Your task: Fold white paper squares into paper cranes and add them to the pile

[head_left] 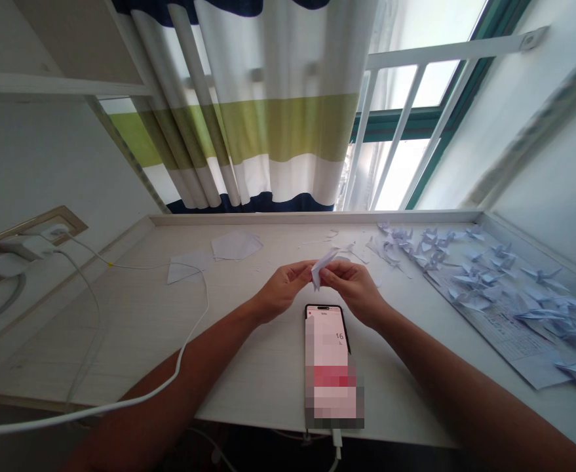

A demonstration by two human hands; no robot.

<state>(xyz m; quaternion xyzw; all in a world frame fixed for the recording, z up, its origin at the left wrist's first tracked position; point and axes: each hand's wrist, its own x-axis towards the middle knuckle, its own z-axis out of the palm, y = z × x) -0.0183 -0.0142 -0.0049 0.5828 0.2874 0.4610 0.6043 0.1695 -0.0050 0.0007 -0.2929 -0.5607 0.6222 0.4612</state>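
Between my two hands is a small piece of folded white paper, held above the desk with a narrow point hanging down. My left hand pinches it from the left with thumb and fingers. From the right, my right hand grips its other side, thumb in front. The fingertips hide part of the folds. Below my hands a phone lies on the desk with its screen lit. Just beyond my hands are scraps of white paper.
Several folded paper cranes crowd the right side, some on a printed sheet. Loose paper squares lie at the back left. A white cable runs over my left forearm from the wall socket. A low ledge borders the desk's back.
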